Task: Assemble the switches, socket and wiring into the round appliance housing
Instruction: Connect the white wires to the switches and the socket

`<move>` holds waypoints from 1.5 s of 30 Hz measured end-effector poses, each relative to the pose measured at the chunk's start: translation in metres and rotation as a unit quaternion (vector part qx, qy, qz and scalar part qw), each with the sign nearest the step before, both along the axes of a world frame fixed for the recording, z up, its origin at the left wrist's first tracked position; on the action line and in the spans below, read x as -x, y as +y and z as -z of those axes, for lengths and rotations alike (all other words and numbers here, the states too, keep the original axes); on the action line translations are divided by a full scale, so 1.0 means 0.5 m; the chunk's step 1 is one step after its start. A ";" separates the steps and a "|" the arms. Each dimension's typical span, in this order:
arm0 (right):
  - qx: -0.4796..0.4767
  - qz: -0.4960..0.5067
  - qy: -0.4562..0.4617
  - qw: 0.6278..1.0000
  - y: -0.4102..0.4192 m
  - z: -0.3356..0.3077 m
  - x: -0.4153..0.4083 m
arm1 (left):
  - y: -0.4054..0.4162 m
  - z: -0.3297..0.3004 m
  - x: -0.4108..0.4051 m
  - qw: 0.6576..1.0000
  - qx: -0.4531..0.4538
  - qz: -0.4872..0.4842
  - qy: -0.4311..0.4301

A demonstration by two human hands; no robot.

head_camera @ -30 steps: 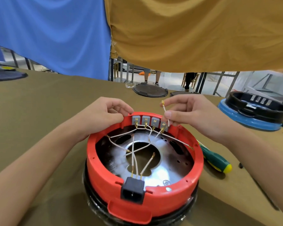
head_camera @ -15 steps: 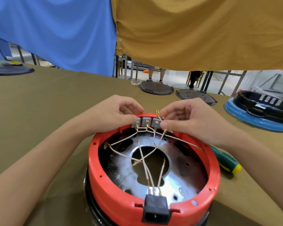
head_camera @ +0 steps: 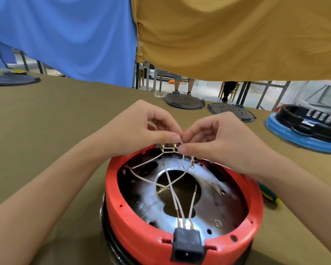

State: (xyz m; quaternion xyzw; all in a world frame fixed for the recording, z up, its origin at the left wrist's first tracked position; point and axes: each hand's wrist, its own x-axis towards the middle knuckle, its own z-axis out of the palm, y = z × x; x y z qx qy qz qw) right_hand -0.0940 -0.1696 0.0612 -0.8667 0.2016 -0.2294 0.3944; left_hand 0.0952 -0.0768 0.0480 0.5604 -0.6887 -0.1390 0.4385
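Note:
The round red housing (head_camera: pixel 120 217) sits in front of me with its metal base plate showing inside. A black socket (head_camera: pixel 187 247) is fitted in its near rim, and white wires (head_camera: pixel 173 196) with brass terminals run from it across the opening. At the far rim sits a row of grey switches (head_camera: pixel 167 146), mostly covered by my hands. My left hand (head_camera: pixel 139 131) grips the far rim at the switches, thumb on top. My right hand (head_camera: pixel 218 138) pinches a white wire between thumb and forefinger right beside the switches.
A green and yellow screwdriver (head_camera: pixel 268 194) lies right of the housing, under my right wrist. A black housing on a blue ring (head_camera: pixel 302 138) stands at the far right. Two dark round lids (head_camera: pixel 183 101) lie at the table's far edge, another (head_camera: pixel 11 80) far left.
My right hand has brought the wire end down from above the rim to the switches, next to my left thumb. The view has moved closer to the housing.

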 end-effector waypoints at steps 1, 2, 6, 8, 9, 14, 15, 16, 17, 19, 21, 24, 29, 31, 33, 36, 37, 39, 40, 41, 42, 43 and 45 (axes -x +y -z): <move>-0.026 -0.002 -0.001 1.000 0.001 -0.001 0.001 | 0.000 0.001 -0.001 1.000 -0.002 0.002 0.016; -0.052 -0.006 -0.003 0.999 0.001 -0.001 0.003 | -0.001 0.001 -0.001 1.000 -0.002 0.001 0.027; -0.144 -0.024 0.008 0.989 -0.002 0.003 0.004 | -0.004 0.005 0.000 0.998 0.000 0.004 0.064; -0.166 -0.033 0.016 0.985 -0.003 0.005 0.003 | -0.002 0.005 -0.001 0.996 -0.008 0.015 0.084; -0.171 -0.035 0.018 0.984 -0.005 0.005 0.004 | -0.002 0.004 -0.003 0.995 -0.010 0.020 0.092; -0.183 -0.045 0.025 0.982 -0.010 0.009 0.006 | -0.004 0.006 -0.004 0.996 -0.015 0.022 0.080; -0.185 -0.047 0.026 0.981 -0.010 0.010 0.005 | -0.004 0.008 -0.003 0.997 -0.018 0.023 0.076; -0.186 -0.048 0.026 0.981 -0.010 0.011 0.005 | -0.005 0.008 -0.002 0.997 -0.019 0.024 0.072; -0.187 -0.048 0.025 0.981 -0.009 0.010 0.004 | -0.005 0.009 -0.002 0.997 -0.016 0.025 0.070; -0.193 -0.043 0.017 0.980 -0.009 0.009 0.003 | -0.007 0.010 -0.004 0.997 -0.007 0.023 0.074; -0.200 -0.028 0.003 0.979 -0.011 0.005 0.003 | -0.007 0.010 -0.005 0.997 0.000 0.013 0.076; -0.205 0.030 -0.009 0.978 -0.019 -0.004 0.007 | -0.008 0.011 -0.016 0.998 0.013 -0.047 0.042; -0.097 0.102 0.040 0.989 -0.026 -0.019 0.023 | -0.007 0.015 -0.030 0.988 -0.107 -0.110 -0.020; -0.064 0.104 0.053 0.991 -0.021 -0.020 0.023 | -0.008 0.017 -0.027 0.984 -0.129 -0.118 -0.034; -0.036 0.110 0.067 0.991 -0.014 -0.017 0.020 | -0.007 0.015 -0.024 0.983 -0.130 -0.125 -0.041; 0.030 0.132 0.103 0.985 -0.006 -0.010 0.013 | -0.005 0.012 -0.024 0.981 -0.127 -0.137 -0.048; 0.052 0.139 0.114 0.982 -0.004 -0.008 0.011 | -0.005 0.012 -0.025 0.981 -0.124 -0.140 -0.051; 0.097 0.154 0.134 0.974 0.001 -0.003 0.005 | -0.005 0.010 -0.024 0.980 -0.124 -0.140 -0.063; 0.122 0.161 0.143 0.969 0.004 -0.002 0.002 | -0.005 0.010 -0.024 0.980 -0.127 -0.138 -0.068; 0.148 0.166 0.155 0.962 0.006 -0.002 -0.002 | -0.005 0.010 -0.023 0.979 -0.130 -0.137 -0.070; 0.170 0.168 0.171 0.956 0.008 -0.004 -0.005 | -0.005 0.009 -0.024 0.980 -0.132 -0.134 -0.070; 0.186 0.169 0.187 0.950 0.008 -0.007 -0.009 | -0.005 0.010 -0.025 0.980 -0.135 -0.131 -0.067; 0.198 0.169 0.211 0.942 0.007 -0.011 -0.014 | -0.005 0.011 -0.025 0.981 -0.136 -0.124 -0.060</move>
